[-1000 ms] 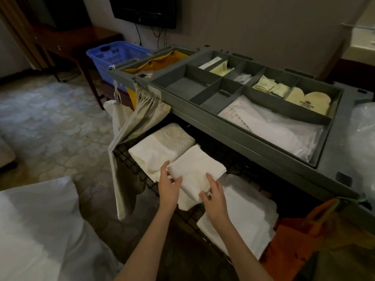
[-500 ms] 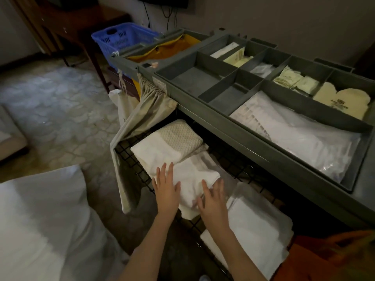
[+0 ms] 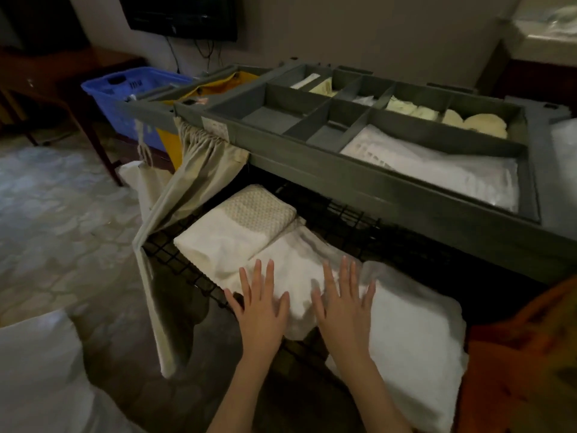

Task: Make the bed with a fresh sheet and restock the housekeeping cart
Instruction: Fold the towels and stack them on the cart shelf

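The grey housekeeping cart [image 3: 368, 182] stands in front of me with a black wire shelf [image 3: 175, 257] under its top tray. On that shelf lies a folded white linen [image 3: 296, 264], and both my hands press flat on its near edge. My left hand [image 3: 262, 304] has its fingers straight and spread. My right hand [image 3: 343, 304] lies the same way beside it. A cream folded cloth with a woven band [image 3: 237, 226] sits to the left of the linen, and a larger white folded sheet [image 3: 412, 335] lies to the right.
The top tray holds several compartments with packets, cream slippers [image 3: 477, 121] and plastic-wrapped white items [image 3: 437, 170]. A beige curtain [image 3: 193, 179] hangs at the cart's left corner. A blue basket [image 3: 125, 89], a wooden desk [image 3: 46, 76], an orange bag [image 3: 515, 370] and the white bed [image 3: 34, 376] surround me.
My hands held the folded linen up at its edges, then laid it on the wire shelf. They now press flat on it with fingers spread.
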`<action>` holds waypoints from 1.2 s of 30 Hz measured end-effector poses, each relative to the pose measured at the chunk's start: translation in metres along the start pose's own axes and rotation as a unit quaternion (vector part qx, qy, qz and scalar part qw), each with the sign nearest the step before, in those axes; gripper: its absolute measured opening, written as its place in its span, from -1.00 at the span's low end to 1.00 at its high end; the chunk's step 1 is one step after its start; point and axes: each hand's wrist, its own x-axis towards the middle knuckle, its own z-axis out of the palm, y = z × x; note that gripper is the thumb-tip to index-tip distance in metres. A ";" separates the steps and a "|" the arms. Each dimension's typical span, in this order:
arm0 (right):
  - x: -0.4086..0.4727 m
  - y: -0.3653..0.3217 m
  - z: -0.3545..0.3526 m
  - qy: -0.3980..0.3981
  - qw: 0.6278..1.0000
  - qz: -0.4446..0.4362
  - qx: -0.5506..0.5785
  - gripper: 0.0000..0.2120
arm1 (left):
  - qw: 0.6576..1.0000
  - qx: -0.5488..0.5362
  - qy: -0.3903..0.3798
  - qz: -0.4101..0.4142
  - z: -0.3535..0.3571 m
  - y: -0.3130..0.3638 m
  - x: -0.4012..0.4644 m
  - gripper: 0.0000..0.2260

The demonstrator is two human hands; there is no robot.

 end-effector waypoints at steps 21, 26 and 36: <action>-0.168 -0.004 0.059 0.154 0.965 0.046 -0.207 -0.44 | 0.956 -0.002 -0.006 0.293 0.047 -0.074 -0.078 -0.52; -0.164 0.002 0.067 0.162 0.964 0.039 -0.208 -0.41 | 0.947 0.007 -0.002 0.321 0.053 -0.076 -0.072 -0.48; -0.111 0.036 0.069 0.148 0.970 0.038 -0.190 -0.39 | 0.953 -0.012 -0.093 0.290 0.060 -0.036 -0.029 -0.46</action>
